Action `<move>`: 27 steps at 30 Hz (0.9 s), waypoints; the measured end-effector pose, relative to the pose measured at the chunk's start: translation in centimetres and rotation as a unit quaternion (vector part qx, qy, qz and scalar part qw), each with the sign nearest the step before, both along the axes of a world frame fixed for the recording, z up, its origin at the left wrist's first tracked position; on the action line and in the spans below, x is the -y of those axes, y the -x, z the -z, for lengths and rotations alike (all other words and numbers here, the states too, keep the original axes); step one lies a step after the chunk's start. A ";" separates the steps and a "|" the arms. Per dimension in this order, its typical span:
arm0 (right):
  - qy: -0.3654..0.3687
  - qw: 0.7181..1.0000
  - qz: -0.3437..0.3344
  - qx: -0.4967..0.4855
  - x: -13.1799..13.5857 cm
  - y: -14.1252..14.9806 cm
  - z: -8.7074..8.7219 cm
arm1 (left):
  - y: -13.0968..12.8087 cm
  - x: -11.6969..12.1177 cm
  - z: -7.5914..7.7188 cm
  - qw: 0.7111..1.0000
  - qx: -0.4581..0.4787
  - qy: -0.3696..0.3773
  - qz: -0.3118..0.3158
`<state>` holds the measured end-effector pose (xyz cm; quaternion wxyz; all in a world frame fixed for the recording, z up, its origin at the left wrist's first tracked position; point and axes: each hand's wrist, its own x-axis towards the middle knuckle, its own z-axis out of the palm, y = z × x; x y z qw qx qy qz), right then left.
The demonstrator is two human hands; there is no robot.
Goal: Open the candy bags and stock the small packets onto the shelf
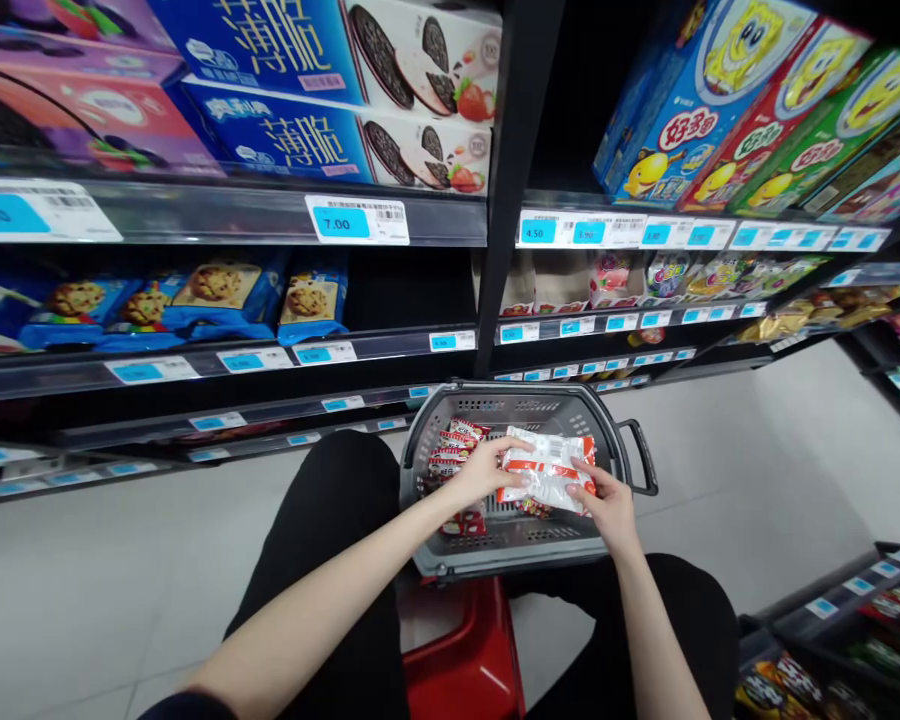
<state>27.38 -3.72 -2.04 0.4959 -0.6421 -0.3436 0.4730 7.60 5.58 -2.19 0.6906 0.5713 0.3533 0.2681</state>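
Both hands hold white and orange snack packets [546, 468] above the right part of a grey shopping basket [562, 545]. My left hand [491, 470] pinches their left edge, thumb on top. My right hand [607, 500] grips the right end, fingers curled round the edge. How many packets are in my hands I cannot tell. Inside the basket on the left lie several red and white snack packets [450, 462] in a column. Another colourful packet [534, 508] shows partly beneath the held ones.
Shelves ahead carry blue biscuit boxes [285, 135], blue cookie bags [229, 290] and cartoon snack boxes [720, 110]. Price labels [356, 220] line the shelf edges. A red plastic stool [465, 660] stands below, between my knees. More shelving with snack bags [787, 690] is at the lower right.
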 end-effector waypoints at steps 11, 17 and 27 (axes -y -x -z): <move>-0.061 0.980 0.007 0.192 -0.6 0.8 0.4 | 0.2 0.4 -1.5 0.978 -0.128 -0.157 -0.045; -0.084 0.946 -0.057 0.309 -1.2 0.6 -0.2 | 0.0 0.6 -1.6 0.966 -0.158 -0.196 -0.067; -0.070 0.913 -0.105 0.388 -1.7 1.4 -1.9 | -0.2 0.2 -1.5 0.964 -0.175 -0.159 -0.118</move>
